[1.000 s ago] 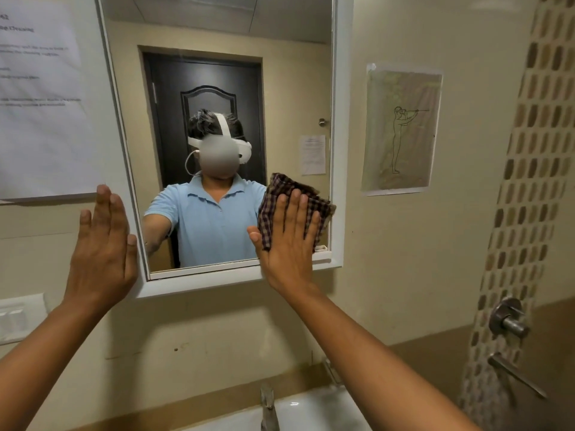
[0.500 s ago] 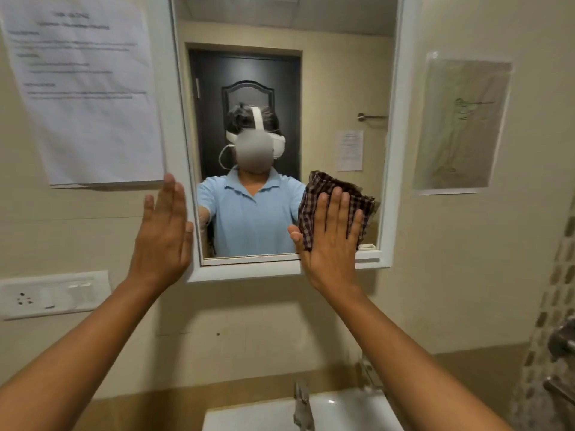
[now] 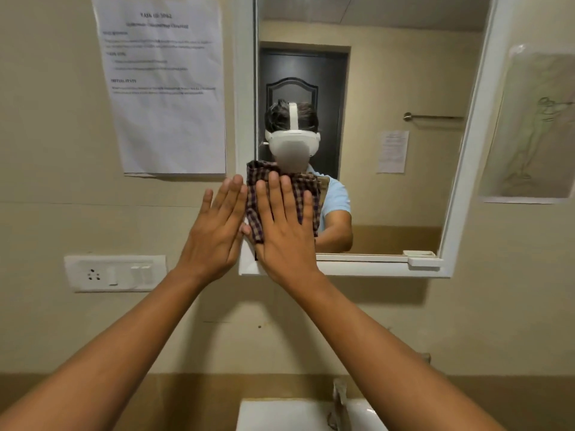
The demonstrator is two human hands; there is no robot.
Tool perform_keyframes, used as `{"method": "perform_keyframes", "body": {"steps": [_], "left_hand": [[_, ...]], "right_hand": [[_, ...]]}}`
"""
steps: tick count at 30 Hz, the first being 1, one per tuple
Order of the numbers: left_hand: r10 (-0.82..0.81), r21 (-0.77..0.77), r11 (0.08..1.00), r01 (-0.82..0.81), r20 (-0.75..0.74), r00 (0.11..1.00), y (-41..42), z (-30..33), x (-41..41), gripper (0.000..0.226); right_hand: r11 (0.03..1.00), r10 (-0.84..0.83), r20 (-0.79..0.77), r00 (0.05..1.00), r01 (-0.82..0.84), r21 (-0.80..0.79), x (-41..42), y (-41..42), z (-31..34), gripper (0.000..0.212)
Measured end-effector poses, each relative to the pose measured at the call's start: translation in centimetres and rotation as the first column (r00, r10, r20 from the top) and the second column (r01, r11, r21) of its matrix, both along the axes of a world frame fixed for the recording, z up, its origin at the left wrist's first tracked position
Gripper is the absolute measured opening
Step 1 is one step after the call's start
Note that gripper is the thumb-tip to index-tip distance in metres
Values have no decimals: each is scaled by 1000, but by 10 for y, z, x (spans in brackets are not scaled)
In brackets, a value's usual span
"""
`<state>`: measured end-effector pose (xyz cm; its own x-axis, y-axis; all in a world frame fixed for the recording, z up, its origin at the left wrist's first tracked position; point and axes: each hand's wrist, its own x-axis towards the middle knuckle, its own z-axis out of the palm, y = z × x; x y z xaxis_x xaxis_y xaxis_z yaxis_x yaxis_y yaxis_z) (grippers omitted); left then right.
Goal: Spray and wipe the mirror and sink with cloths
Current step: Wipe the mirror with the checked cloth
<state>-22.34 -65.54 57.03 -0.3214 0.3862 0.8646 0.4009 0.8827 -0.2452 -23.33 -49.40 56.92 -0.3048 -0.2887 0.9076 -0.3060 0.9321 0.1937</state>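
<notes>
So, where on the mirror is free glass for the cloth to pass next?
The mirror glass is bare right of the checked cloth, up to the right frame. Crowded: the lower left corner, where the right hand presses the cloth and the left hand lies flat on the frame.

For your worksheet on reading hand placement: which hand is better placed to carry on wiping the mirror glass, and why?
The right hand. Its flat fingers press the checked cloth against the mirror at the lower left corner. The left hand holds no cloth and lies flat by the white frame.
</notes>
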Motion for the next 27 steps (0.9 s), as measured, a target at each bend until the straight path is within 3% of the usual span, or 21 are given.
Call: {"method": "perform_keyframes", "body": {"steps": [8, 16, 27], "left_hand": [[-5, 13, 1000, 5, 3, 1000, 2, -2, 0, 60], [29, 45, 998, -31, 40, 999, 7, -6, 2, 62], [87, 74, 993, -92, 67, 994, 12, -8, 6, 65]], "right_hand": [[991, 29, -7, 1000, -28, 134, 5, 22, -54, 67], [983, 46, 3, 999, -46, 180, 7, 68, -66, 61], [990, -117, 76, 990, 110, 92, 8, 162, -109, 85]]}}
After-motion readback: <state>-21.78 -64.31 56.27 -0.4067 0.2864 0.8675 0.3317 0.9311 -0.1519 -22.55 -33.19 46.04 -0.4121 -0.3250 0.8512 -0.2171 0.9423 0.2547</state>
